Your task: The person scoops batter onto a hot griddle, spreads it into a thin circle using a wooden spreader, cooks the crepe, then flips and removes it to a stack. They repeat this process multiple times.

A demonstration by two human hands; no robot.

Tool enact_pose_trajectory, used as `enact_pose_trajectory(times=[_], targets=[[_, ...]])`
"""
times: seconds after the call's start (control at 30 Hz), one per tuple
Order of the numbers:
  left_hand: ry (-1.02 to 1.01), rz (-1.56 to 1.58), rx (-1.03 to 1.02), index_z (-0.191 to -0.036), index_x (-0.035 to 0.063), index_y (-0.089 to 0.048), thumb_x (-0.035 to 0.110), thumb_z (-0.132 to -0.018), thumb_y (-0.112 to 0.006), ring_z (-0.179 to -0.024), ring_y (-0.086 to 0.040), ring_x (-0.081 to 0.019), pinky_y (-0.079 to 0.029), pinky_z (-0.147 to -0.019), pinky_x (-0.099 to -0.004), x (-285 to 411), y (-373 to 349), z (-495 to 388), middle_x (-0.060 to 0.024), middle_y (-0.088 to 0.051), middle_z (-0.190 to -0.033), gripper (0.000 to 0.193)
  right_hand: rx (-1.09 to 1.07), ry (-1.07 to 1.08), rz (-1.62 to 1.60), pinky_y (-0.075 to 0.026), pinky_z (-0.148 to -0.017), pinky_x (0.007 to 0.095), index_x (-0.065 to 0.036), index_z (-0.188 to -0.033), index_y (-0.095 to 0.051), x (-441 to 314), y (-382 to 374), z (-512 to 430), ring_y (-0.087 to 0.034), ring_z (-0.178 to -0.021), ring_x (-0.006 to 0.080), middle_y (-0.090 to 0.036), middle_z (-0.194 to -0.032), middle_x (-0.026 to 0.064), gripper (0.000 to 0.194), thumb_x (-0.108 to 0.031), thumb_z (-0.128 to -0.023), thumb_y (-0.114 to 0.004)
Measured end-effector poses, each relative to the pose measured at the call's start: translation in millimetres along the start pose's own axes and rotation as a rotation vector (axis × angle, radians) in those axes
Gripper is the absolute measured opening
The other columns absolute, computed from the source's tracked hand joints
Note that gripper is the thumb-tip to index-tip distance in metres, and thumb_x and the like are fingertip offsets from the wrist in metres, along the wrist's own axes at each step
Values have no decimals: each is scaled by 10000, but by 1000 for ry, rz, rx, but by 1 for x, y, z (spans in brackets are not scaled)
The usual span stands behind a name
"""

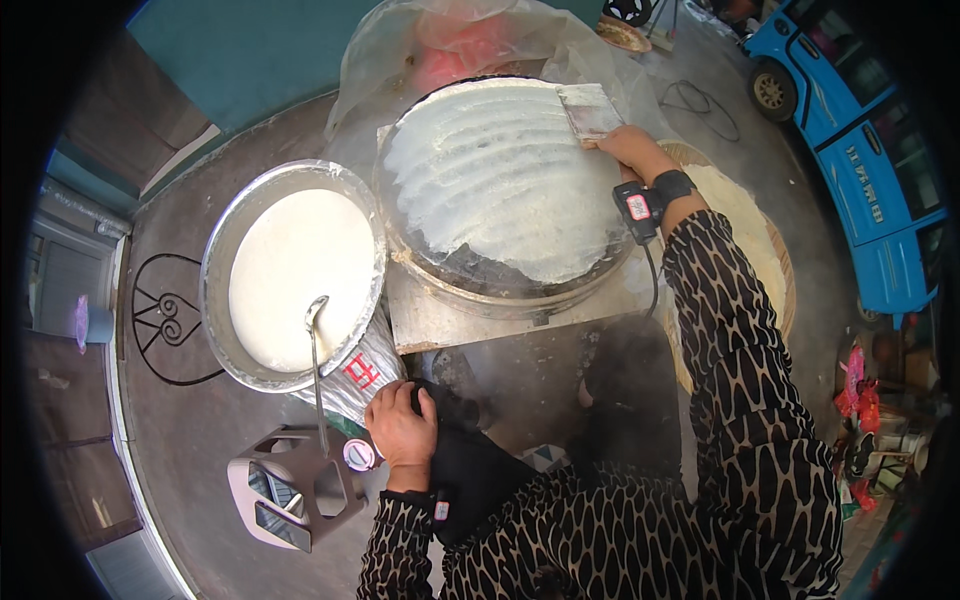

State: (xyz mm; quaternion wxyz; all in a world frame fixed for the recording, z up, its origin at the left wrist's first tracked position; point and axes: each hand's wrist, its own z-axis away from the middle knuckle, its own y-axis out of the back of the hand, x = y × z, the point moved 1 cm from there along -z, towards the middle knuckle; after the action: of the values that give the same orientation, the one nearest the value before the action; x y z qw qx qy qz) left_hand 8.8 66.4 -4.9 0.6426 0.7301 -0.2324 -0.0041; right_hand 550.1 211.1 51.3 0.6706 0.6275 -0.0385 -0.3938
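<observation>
My right hand [630,147] is closed on a flat rectangular scraper [591,112], whose blade touches the upper right of a large round griddle [495,289]. Pale batter [502,176] lies over most of the griddle in curved ridges; the dark surface shows at the lower edge. Resting on my knee, my left hand [403,427] appears to hold nothing. Left of the griddle, a wide metal basin [217,315] contains white batter, with a long-handled metal ladle [313,337] leaning over its rim. A device is strapped to my right wrist.
A round woven tray [786,277] with pale flatbread is partly behind my right arm. A plastic stool [247,499] bearing a phone [282,526] stands lower left. Plastic sheeting [352,67] lies behind the griddle. A blue vehicle [847,165] and a cable [701,109] are at the right.
</observation>
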Motion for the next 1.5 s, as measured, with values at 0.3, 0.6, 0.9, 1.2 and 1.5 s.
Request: enact_pose_trajectory(times=[0.3, 0.6, 0.9, 1.2, 1.5], targets=[[7, 1, -15, -953, 109, -692, 264, -837, -656, -1008, -611, -249, -422, -934, -409, 3, 1, -3, -26, -671, -1041, 197, -410, 14, -711, -251, -423, 250, -89, -738, -626, -105, -17, 28, -376, -468, 61, -494, -608, -16, 333, -381, -882, -699], [30, 6, -48, -957, 108, -695, 261, -844, -653, -1020, -611, -250, -413, -951, -402, 5, 3, -6, -31, -671, -1060, 195, -43, 302, 251, -522, -822, 448, 10, -954, -730, -111, -28, -14, -680, -938, 360, -698, -990, 243, 499, -442, -744, -741], [10, 47, -31, -967, 89, -688, 245, -840, -650, -1031, -606, -257, -410, -948, -408, 3, 6, -1, -42, -670, -1068, 205, 79, 94, -153, -507, -766, 403, -5, -1009, -715, 95, 21, 31, -666, -866, 337, -700, -938, 220, 460, -430, -881, -595], [-16, 58, -79, -969, 90, -653, 223, -823, -660, -1009, -599, -275, -412, -919, -418, 5, 12, -11, -59, -657, -1056, 198, 87, 89, -97, -499, -584, 396, 4, -964, -712, 29, 18, -57, -639, -596, 272, -685, -751, 158, 441, -414, -836, -651], [-13, 56, -75, -959, 91, -648, 216, -830, -663, -1033, -598, -264, -410, -924, -422, 8, 15, -21, -51, -659, -1071, 181, -252, 589, -102, -430, -425, 371, -64, -951, -719, -174, -67, -73, -555, -427, 217, -634, -672, 133, 318, -351, -820, -679]])
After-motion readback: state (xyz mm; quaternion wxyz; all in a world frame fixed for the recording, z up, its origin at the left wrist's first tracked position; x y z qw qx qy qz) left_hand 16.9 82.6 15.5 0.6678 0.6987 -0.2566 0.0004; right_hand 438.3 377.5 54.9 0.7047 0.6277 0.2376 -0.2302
